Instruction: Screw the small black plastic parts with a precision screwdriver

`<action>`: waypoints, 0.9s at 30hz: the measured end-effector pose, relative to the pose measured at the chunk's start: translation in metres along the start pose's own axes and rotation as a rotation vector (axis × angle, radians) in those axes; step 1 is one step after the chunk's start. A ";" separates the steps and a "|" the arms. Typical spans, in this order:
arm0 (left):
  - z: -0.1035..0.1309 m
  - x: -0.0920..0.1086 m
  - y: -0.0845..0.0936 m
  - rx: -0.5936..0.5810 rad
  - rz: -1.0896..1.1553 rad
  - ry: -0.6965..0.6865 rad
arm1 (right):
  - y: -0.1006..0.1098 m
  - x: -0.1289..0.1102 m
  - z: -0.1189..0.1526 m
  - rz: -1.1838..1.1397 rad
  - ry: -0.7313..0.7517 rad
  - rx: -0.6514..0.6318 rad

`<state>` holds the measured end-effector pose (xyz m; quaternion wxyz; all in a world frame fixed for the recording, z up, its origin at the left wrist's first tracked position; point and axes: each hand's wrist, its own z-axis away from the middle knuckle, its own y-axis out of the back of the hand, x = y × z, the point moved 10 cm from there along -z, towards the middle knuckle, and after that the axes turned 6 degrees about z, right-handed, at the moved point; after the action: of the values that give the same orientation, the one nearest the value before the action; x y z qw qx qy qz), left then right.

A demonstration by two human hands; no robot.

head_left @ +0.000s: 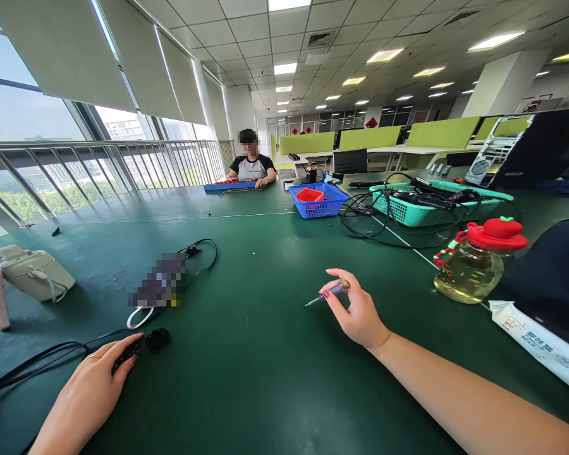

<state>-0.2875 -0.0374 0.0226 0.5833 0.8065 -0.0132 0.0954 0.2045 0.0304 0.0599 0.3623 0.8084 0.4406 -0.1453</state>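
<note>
My right hand (360, 311) holds a small screwdriver (334, 291) with a clear handle between thumb and fingers, its metal tip pointing left, close over the green table (265, 392). At the lower left, my left hand (92, 382) is closed round a small black object (127, 354), partly hidden by the fingers. Just right of those fingertips lies a round black piece (158, 339). Beyond it is a blurred-out dark phone-like item (161, 279) with a white loop and a black cable.
Black cables (42, 363) run along the left, near a beige bottle (38, 273). To the right stand a red-lidded jar (474, 268), a white packet (545, 344) and a green basket (408, 218). Farther off are a blue basket (320, 208) and a seated person (253, 165).
</note>
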 end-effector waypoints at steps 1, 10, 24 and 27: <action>0.000 -0.001 0.001 0.008 -0.006 0.011 | 0.000 0.000 0.000 -0.002 0.002 0.000; -0.003 0.023 0.039 0.181 0.041 0.033 | 0.000 -0.001 -0.002 -0.014 0.007 0.005; -0.019 0.053 -0.001 0.037 0.016 -0.164 | -0.001 -0.001 0.000 0.006 -0.008 -0.013; -0.018 0.046 0.004 0.039 0.008 -0.090 | -0.001 -0.001 -0.001 0.004 -0.012 -0.012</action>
<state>-0.2455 -0.0173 0.0395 0.5661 0.8210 -0.0407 0.0614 0.2034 0.0309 0.0606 0.3699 0.8061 0.4379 -0.1468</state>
